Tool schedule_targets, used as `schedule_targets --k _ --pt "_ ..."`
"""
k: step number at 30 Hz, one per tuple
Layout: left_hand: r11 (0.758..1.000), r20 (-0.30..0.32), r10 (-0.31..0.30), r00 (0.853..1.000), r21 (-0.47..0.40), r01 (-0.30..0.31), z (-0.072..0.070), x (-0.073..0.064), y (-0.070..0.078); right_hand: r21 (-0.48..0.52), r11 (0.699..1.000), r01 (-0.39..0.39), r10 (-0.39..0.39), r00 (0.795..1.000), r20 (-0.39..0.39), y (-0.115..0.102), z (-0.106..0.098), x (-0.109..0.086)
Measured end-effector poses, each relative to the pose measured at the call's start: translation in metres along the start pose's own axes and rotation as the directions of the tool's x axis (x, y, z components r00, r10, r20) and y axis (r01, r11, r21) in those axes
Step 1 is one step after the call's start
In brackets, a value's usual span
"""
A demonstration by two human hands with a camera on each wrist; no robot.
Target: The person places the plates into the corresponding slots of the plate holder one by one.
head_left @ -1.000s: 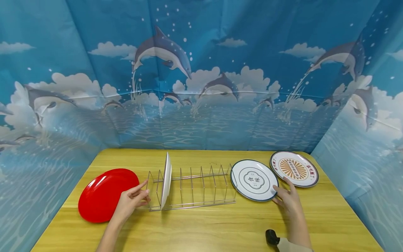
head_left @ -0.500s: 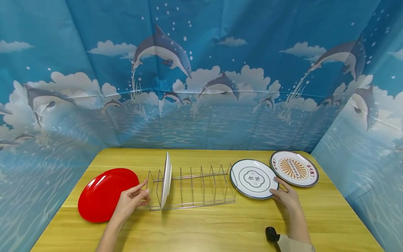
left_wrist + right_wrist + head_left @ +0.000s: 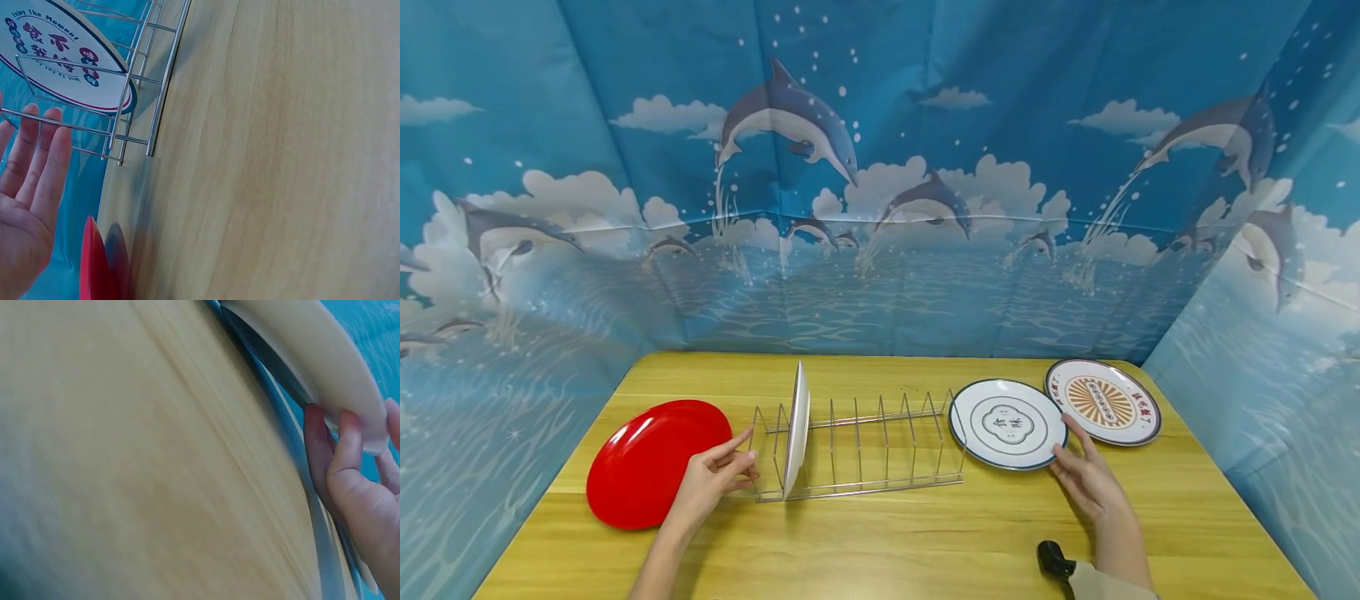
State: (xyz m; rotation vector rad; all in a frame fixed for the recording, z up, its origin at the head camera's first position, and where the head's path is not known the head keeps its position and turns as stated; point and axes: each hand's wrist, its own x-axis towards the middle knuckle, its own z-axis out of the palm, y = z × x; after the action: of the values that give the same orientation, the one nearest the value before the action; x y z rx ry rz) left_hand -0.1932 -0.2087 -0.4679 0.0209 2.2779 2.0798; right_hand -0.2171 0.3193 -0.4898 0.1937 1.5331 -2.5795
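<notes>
My left hand (image 3: 709, 483) pinches the left end wire of a metal dish rack (image 3: 887, 485). In the left wrist view its fingertips lie at that wire. One white plate (image 3: 797, 437) with printed lettering stands on edge in the rack, near its left end. My right hand (image 3: 1092, 479) grips the right rim of a blue-edged white plate (image 3: 1006, 425) bearing a grey emblem. The right wrist view shows fingertips against the pale underside of the plate (image 3: 322, 359), which is tilted up off the table.
A red plate (image 3: 655, 467) lies left of the rack. At the back right lies a white plate with an orange sunburst (image 3: 1101, 402), close behind the held plate. A blue dolphin curtain (image 3: 887, 283) encloses the back and sides of the wooden table (image 3: 880, 542).
My right hand has shifted its hold along the rim of the blue-edged plate, and the plate's near right edge has risen slightly. The left hand and the rack stay put.
</notes>
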Motion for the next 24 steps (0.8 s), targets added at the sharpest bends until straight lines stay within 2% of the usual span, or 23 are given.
schedule_targets --k 6,10,12,14,17,20,23,24 --pt "1.0 -0.007 -0.013 1.0 -0.001 0.013 0.0 0.0 0.0 0.075 0.997 0.018 -0.021 0.999 0.042 -0.003 0.003 0.0" --pt "1.0 0.0 -0.004 1.0 -0.001 0.004 0.0 0.0 0.0 0.092 0.987 0.135 -0.142 0.987 0.071 -0.006 0.008 -0.002" --pt "1.0 0.0 0.0 1.0 0.002 0.0 0.0 0.0 -0.001 0.13 0.968 0.214 -0.227 0.97 0.091 -0.011 0.013 -0.003" --pt "1.0 -0.001 -0.002 1.0 0.002 0.002 0.0 0.001 -0.001 0.189 0.938 0.292 -0.315 0.943 0.104 -0.019 0.022 -0.004" --pt "1.0 -0.003 -0.001 1.0 0.003 0.001 0.0 0.001 -0.003 0.275 0.879 0.39 -0.433 0.893 0.119 -0.034 0.039 -0.005" --pt "1.0 -0.002 0.005 1.0 0.006 -0.005 0.0 0.001 -0.003 0.302 0.836 0.459 -0.517 0.843 0.151 -0.047 0.059 -0.008" --pt "1.0 -0.004 0.004 1.0 0.004 -0.004 -0.001 0.001 -0.004 0.28 0.828 0.487 -0.547 0.812 0.204 -0.057 0.082 -0.014" --pt "1.0 -0.002 0.005 1.0 0.002 -0.005 -0.001 0.001 -0.003 0.267 0.833 0.485 -0.542 0.81 0.221 -0.058 0.091 -0.016"
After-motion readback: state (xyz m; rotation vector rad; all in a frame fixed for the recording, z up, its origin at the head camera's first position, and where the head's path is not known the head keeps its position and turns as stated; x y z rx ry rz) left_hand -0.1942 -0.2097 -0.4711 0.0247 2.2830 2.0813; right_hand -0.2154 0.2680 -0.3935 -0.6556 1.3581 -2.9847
